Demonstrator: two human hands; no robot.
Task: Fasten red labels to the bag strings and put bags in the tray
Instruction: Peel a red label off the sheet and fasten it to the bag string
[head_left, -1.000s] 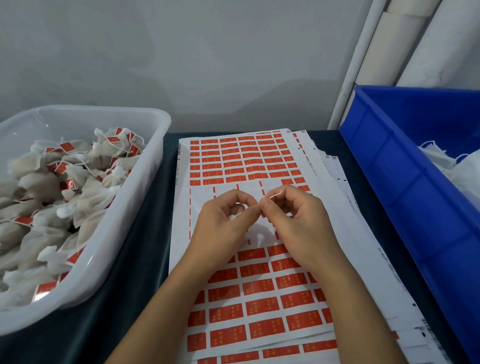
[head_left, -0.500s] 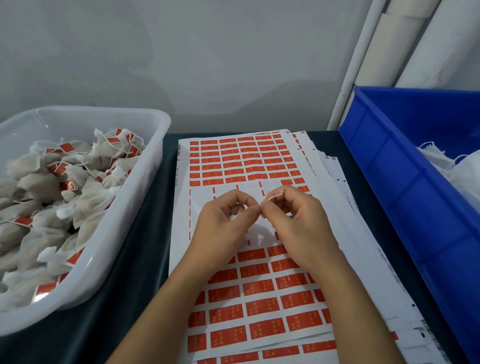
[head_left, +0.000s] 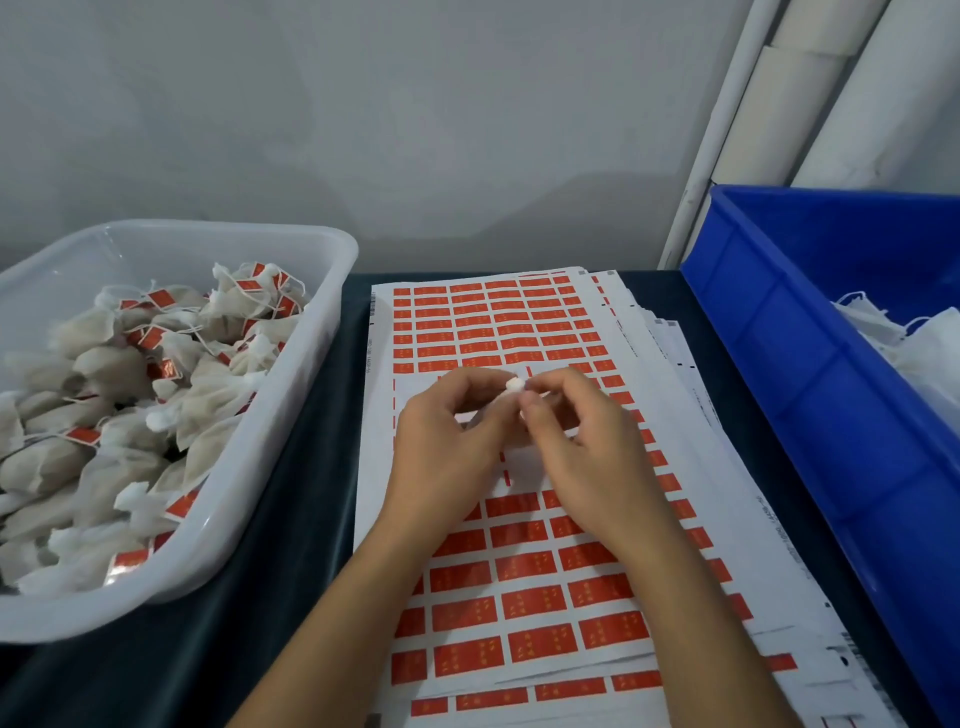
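- The white tray (head_left: 291, 415) on the left already held a heap of bags (head_left: 130, 395) with red labels on their strings, so a good part of the work looked done.
- The blue bin (head_left: 779, 374) on the right still had white bags (head_left: 914, 343) in it with no red showing, so I judged more were waiting to be tagged.
- The label sheets (head_left: 519, 571) lay stacked between the two containers; a band across the middle of the top sheet was bare, with full rows of red labels above and below it.
- Both hands met over that bare band, fingertips touching.
- The left hand (head_left: 447, 457) had its fingers curled, thumb and forefinger pinching a small white bit (head_left: 514, 385), probably the end of a bag's string or a folded tag; it was too small to say which.
- The right hand (head_left: 587, 447) was curled too, its fingertips pinching at the same bit from the other side.
- No red label showed between the fingers, and the bag itself was hidden, so this one had not yet reached the tray.
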